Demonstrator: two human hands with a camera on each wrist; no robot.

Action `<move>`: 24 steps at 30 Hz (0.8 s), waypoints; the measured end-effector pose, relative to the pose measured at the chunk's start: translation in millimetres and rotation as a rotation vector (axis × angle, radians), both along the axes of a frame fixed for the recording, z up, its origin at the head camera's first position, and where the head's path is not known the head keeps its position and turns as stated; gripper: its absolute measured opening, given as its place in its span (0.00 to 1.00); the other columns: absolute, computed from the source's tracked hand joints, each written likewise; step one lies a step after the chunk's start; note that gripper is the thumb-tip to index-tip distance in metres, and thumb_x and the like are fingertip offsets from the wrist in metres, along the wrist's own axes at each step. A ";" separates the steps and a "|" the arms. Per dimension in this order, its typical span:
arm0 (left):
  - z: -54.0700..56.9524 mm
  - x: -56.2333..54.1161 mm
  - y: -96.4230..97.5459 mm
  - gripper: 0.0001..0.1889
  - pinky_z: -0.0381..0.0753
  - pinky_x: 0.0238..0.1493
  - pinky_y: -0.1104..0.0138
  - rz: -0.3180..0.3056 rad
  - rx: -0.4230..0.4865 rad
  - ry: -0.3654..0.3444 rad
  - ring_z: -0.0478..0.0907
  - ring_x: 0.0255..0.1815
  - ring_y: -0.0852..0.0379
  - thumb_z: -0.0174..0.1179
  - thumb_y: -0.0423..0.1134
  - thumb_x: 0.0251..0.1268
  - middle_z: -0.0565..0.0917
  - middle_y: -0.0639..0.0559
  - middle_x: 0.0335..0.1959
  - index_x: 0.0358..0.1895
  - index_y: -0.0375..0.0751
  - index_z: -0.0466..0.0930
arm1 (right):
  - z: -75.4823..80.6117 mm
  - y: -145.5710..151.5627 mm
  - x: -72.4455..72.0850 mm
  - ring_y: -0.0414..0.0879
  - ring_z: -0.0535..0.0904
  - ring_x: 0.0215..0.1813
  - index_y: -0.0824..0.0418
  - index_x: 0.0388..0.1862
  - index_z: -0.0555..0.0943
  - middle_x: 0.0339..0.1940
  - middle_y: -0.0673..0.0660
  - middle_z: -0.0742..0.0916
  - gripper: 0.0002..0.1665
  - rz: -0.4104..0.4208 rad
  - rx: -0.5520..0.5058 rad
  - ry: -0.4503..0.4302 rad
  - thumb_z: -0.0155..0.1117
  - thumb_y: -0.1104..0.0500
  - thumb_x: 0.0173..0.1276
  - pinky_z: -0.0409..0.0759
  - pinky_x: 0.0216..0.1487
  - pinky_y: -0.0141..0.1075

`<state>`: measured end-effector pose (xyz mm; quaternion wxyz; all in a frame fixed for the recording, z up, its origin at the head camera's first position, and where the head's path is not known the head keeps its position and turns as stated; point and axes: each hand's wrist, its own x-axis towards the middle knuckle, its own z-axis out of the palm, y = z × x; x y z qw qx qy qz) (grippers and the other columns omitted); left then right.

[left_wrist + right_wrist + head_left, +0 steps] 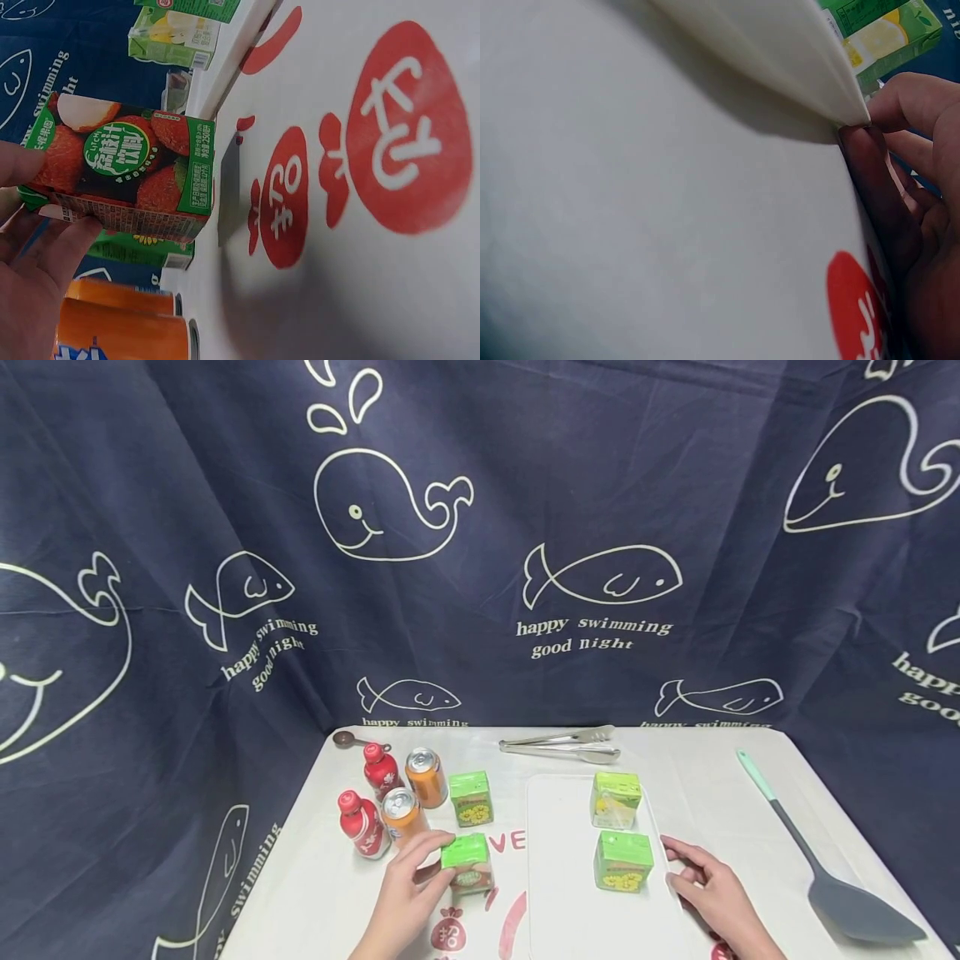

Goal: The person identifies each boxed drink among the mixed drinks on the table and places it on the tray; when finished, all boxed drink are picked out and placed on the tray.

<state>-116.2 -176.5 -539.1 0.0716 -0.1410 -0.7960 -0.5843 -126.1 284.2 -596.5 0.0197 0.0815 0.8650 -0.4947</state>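
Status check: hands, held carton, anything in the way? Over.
Left hand grips lychee carton. Right hand pinches tray edge. Two green cartons occupy tray's right side.

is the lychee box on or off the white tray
Off: the head view shows the lychee box, held by the left hand, beside the white tray.

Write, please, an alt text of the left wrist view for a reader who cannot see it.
A left hand grips a green juice carton printed with red fruit. In this sideways-turned view, a white tabletop with red motifs fills the right; other green cartons and two orange cans stand beyond, before a dark blue curtain.
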 end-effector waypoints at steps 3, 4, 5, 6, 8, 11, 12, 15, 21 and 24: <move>1.4 -4.0 4.3 0.22 0.86 0.57 0.63 -0.003 0.002 -0.005 0.79 0.64 0.49 0.73 0.32 0.64 0.82 0.56 0.60 0.60 0.49 0.84 | 0.8 -0.3 -0.8 0.44 0.77 0.30 0.66 0.74 0.73 0.55 0.61 0.82 0.37 -0.002 0.004 -0.009 0.70 0.67 0.65 0.78 0.26 0.32; 1.8 -5.4 5.6 0.22 0.86 0.57 0.63 -0.003 0.004 -0.005 0.79 0.64 0.49 0.73 0.32 0.64 0.82 0.56 0.60 0.60 0.49 0.84 | 1.1 -0.2 -1.1 0.44 0.77 0.30 0.66 0.75 0.73 0.55 0.61 0.82 0.38 0.000 0.007 -0.013 0.70 0.67 0.65 0.78 0.26 0.32; 2.3 -6.8 7.2 0.22 0.85 0.57 0.63 -0.004 0.009 -0.002 0.79 0.64 0.49 0.73 0.32 0.64 0.82 0.55 0.60 0.60 0.49 0.84 | 1.4 -0.1 -1.4 0.44 0.77 0.30 0.66 0.75 0.73 0.55 0.61 0.82 0.38 0.001 0.008 -0.016 0.70 0.66 0.66 0.78 0.26 0.32; 2.7 -8.2 8.9 0.22 0.85 0.57 0.63 -0.002 0.013 0.002 0.78 0.65 0.48 0.73 0.32 0.64 0.82 0.54 0.61 0.61 0.49 0.84 | 1.6 0.1 -1.6 0.44 0.77 0.30 0.66 0.75 0.72 0.55 0.61 0.82 0.38 0.003 0.010 -0.020 0.70 0.66 0.66 0.78 0.26 0.32; 3.8 -11.0 12.3 0.21 0.85 0.58 0.62 -0.006 0.028 0.005 0.78 0.65 0.47 0.72 0.33 0.65 0.81 0.51 0.61 0.61 0.49 0.84 | 1.7 0.5 -1.9 0.44 0.77 0.30 0.66 0.76 0.72 0.55 0.61 0.82 0.38 0.006 0.014 -0.023 0.70 0.66 0.66 0.78 0.26 0.32; 4.9 -15.2 17.8 0.21 0.84 0.59 0.61 -0.009 0.043 0.003 0.77 0.67 0.47 0.72 0.33 0.65 0.81 0.48 0.63 0.61 0.48 0.84 | 1.5 0.5 -1.6 0.44 0.77 0.30 0.66 0.75 0.72 0.55 0.60 0.82 0.38 0.002 0.013 -0.020 0.70 0.66 0.66 0.78 0.26 0.32; 5.4 -16.3 19.7 0.21 0.84 0.60 0.61 -0.010 0.048 -0.003 0.76 0.67 0.47 0.72 0.32 0.65 0.80 0.46 0.64 0.61 0.47 0.84 | 1.5 0.2 -1.4 0.44 0.77 0.30 0.66 0.75 0.72 0.55 0.60 0.82 0.38 0.001 0.011 -0.017 0.70 0.66 0.66 0.78 0.26 0.32; 7.0 -19.5 25.6 0.22 0.84 0.60 0.62 -0.019 0.056 -0.014 0.76 0.68 0.47 0.71 0.31 0.66 0.79 0.43 0.65 0.62 0.46 0.83 | 1.3 -0.4 -0.8 0.44 0.77 0.29 0.67 0.74 0.73 0.54 0.61 0.82 0.37 -0.004 0.000 -0.003 0.70 0.68 0.65 0.79 0.26 0.32; 8.0 -26.4 36.7 0.22 0.83 0.61 0.62 -0.050 0.070 -0.007 0.75 0.69 0.46 0.69 0.29 0.66 0.78 0.42 0.66 0.64 0.41 0.82 | 1.4 -1.2 0.4 0.44 0.77 0.29 0.67 0.74 0.74 0.55 0.62 0.83 0.37 -0.006 -0.013 0.005 0.70 0.68 0.65 0.79 0.26 0.32; 7.7 -30.0 41.3 0.23 0.83 0.61 0.62 -0.062 0.080 -0.007 0.74 0.69 0.46 0.69 0.28 0.66 0.77 0.42 0.66 0.64 0.41 0.82 | 1.6 -0.9 0.5 0.44 0.77 0.29 0.67 0.74 0.73 0.55 0.62 0.83 0.37 -0.005 -0.014 0.003 0.70 0.68 0.65 0.79 0.26 0.32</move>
